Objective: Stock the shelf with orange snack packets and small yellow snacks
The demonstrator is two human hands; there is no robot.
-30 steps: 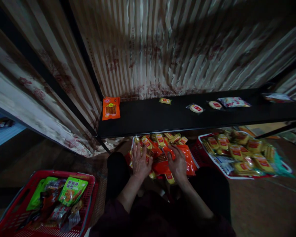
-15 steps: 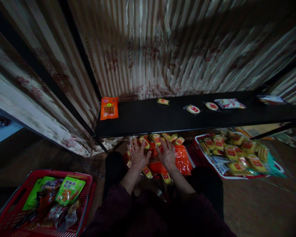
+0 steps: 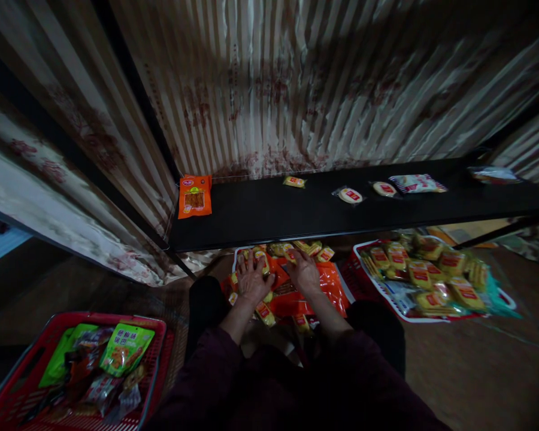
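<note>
My left hand lies with fingers spread over small yellow-wrapped snack packs in a basket with a white rim between my knees. My right hand is beside it, fingers curled at a small yellow snack pack; its fingertips are partly hidden. Beneath both hands is a large orange snack bag, filling much of the basket. More small yellow packs lie along the basket's far side, close to the shelf edge.
Above the basket runs a black shelf bearing an orange snack bag, a small yellow pack, and several other packets. A red basket of mixed snacks stands at left. At right is another basket heaped with yellow packs.
My right hand's fingers have gone from spread to curled at a yellow pack, which has shifted slightly right. My left hand stays spread, a little lower. The view has moved slightly.
</note>
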